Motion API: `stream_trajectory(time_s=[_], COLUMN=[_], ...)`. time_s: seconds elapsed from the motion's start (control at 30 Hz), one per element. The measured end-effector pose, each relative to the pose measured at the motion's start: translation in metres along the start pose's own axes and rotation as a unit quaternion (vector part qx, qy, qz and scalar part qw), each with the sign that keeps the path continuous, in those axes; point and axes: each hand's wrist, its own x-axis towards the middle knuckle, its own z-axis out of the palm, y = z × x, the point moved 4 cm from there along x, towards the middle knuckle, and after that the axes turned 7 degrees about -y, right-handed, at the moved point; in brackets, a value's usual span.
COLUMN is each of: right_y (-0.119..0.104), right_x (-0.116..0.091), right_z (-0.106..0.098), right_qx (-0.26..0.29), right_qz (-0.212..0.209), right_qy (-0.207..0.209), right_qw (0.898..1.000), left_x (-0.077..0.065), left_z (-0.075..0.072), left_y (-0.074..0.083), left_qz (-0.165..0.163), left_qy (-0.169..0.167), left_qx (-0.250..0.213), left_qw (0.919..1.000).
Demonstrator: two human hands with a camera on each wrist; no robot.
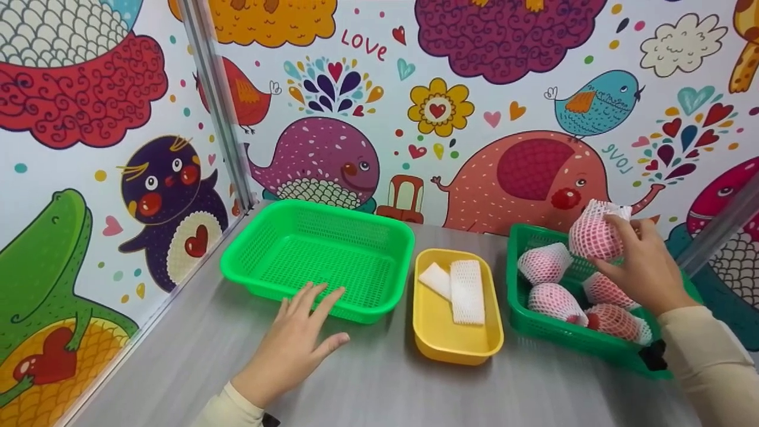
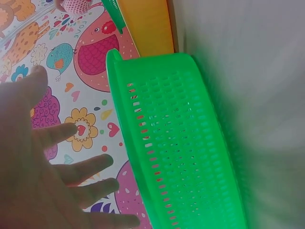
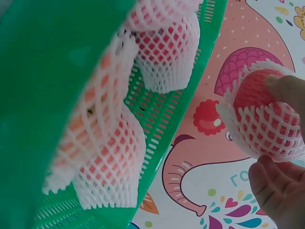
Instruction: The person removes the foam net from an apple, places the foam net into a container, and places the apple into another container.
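Observation:
My right hand (image 1: 646,270) holds a red apple (image 1: 596,234) in a white foam net, raised above the dark green basket (image 1: 520,317) on the right. In the right wrist view, thumb and fingers grip the apple (image 3: 257,90), whose red skin shows at the net's open end. Several more netted apples (image 1: 554,302) lie in that basket. My left hand (image 1: 290,344) is spread, fingers extended, by the near rim of the bright green basket (image 1: 326,261), holding nothing. From the head view, I cannot tell whether its fingertips touch the rim; the left wrist view shows a gap.
Between the baskets stands a yellow tray (image 1: 453,350) with two flat white foam nets (image 1: 467,290) in it. All three containers rest on a grey table (image 1: 379,385). Cartoon-printed walls (image 1: 486,107) close off the back and left, with a metal post (image 1: 219,101) at their corner.

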Motion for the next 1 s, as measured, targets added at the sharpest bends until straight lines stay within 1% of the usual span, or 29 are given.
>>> stream_trajectory(time_s=[0.1, 0.27, 0.47, 0.67, 0.87, 1.0], right_y=[0.001, -0.001, -0.008, -0.012, -0.013, -0.017], right_x=[-0.003, -0.008, -0.010, -0.011, -0.014, -0.017], right_z=[0.000, 0.004, 0.005, 0.006, 0.010, 0.010], right_qx=[0.008, 0.015, 0.024, 0.037, 0.051, 0.056], right_qz=[0.001, -0.002, -0.002, -0.007, 0.004, 0.001], right_qy=[0.012, 0.021, 0.028, 0.049, 0.051, 0.065], right_qw=[1.000, 1.000, 0.999, 0.998, 0.997, 0.996], left_x=[0.001, 0.003, 0.005, 0.007, 0.006, 0.007], left_z=[0.003, 0.005, 0.001, -0.001, -0.002, -0.003], left_y=[0.004, 0.009, 0.011, 0.013, 0.017, 0.022], left_qz=[0.008, 0.012, 0.009, 0.010, 0.015, 0.021], left_qy=[0.006, 0.002, 0.000, -0.003, -0.006, -0.004], left_qx=[0.001, 0.004, 0.011, 0.012, 0.013, 0.013], left_qw=[0.9999, 0.9999, 0.9999, 0.9999, 0.9998, 0.9997])
